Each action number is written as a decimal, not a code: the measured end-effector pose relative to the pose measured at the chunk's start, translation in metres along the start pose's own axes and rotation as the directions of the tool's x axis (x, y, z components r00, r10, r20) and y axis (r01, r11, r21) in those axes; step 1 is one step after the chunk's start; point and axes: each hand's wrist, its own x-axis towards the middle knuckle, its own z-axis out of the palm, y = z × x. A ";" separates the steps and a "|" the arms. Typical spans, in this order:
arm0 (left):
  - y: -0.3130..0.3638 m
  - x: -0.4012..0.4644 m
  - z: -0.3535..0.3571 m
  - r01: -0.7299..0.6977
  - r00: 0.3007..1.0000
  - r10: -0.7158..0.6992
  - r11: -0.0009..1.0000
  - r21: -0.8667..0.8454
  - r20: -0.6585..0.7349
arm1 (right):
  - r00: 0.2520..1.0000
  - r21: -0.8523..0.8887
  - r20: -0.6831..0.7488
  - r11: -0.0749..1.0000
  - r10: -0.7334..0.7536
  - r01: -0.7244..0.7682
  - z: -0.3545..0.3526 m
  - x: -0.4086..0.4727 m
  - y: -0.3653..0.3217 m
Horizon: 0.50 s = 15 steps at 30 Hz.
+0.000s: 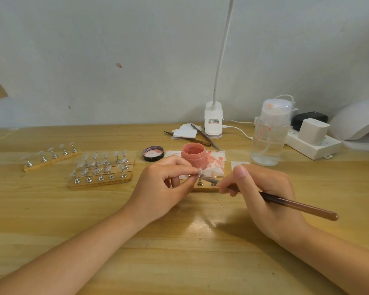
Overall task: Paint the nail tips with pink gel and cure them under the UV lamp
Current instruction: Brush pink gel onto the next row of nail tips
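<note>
Pink gel jar [193,156] open | lid [153,153] beside | UV lamp [358,122] far right

A clip-on desk lamp [213,122] stands behind two tweezers [202,136].

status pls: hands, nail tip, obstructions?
Left hand pinches clear nail tip on metal stand. Right hand grips brown-handled brush, bristles at tip. Open pink gel jar close behind.

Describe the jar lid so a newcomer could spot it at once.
Start at the white clip lamp by the wall and come toward the open pink gel jar. The lid lies just left of it, a dark round ring turned inside up, pink smears within.
</note>
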 end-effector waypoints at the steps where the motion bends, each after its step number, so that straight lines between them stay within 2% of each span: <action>1: 0.000 0.000 0.000 0.004 1.000 -0.004 1.000 0.004 0.001 | 1.000 0.027 0.001 1.000 0.009 -0.009 -0.001 -0.001 0.000; 3: 0.000 0.000 0.000 0.010 1.000 -0.010 1.000 0.008 0.001 | 1.000 0.044 -0.011 0.999 -0.002 0.002 -0.002 -0.002 0.000; 7: 0.001 0.000 0.000 -0.009 1.000 0.009 1.000 0.007 -0.003 | 1.000 -0.054 -0.013 0.998 -0.028 0.027 -0.001 0.001 -0.001; 11: 0.002 0.000 0.000 -0.006 1.000 0.006 1.000 0.005 -0.001 | 1.000 0.039 -0.010 0.999 0.000 0.001 -0.002 -0.002 0.001; 15: 0.002 0.000 0.000 -0.002 1.000 0.002 1.000 0.001 0.001 | 0.999 -0.045 -0.029 0.999 -0.026 0.025 -0.001 0.000 0.001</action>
